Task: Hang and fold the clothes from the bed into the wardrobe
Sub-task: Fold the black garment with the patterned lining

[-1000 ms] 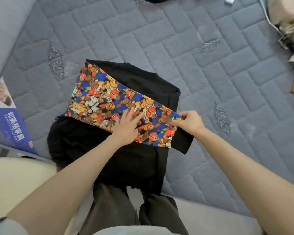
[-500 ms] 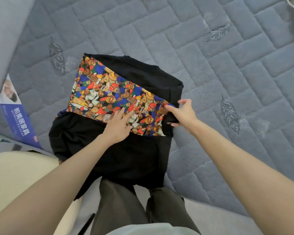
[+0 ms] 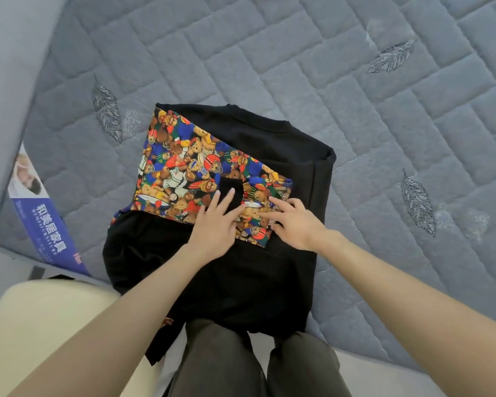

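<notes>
A black soft top with a round neckline (image 3: 269, 156) lies flat on the grey quilted mattress of the bed (image 3: 298, 67). It is directly under both hands and reaches from beyond the fingertips back to the person's legs. Across the top, from far left of the hands to just under them, lies a wide band of bright teddy-bear printed cloth (image 3: 181, 167). The left hand (image 3: 212, 233) is palm down on the near edge of this band. Its fingers (image 3: 226, 200) are straight and spread, they grip nothing, and their tips rest on a small black flap (image 3: 231, 184) that sits on the print. The right hand (image 3: 297, 227) is just beside the left hand, on its right side. It is also palm down, with fingers stretched out toward the left hand and resting on the right end of the printed band, and it holds nothing. I cannot tell how hard either hand presses. To the right of the right hand the black cloth ends in a straight folded edge, and beyond that edge is bare mattress with sewn leaf shapes (image 3: 417, 202). Far to the left of the left hand, a blue label with white characters (image 3: 45, 222) is on the side of the mattress. Below it, near the left forearm, is a cream rounded surface (image 3: 40, 325). Between the forearms are the person's dark olive trousers (image 3: 226, 365).
</notes>
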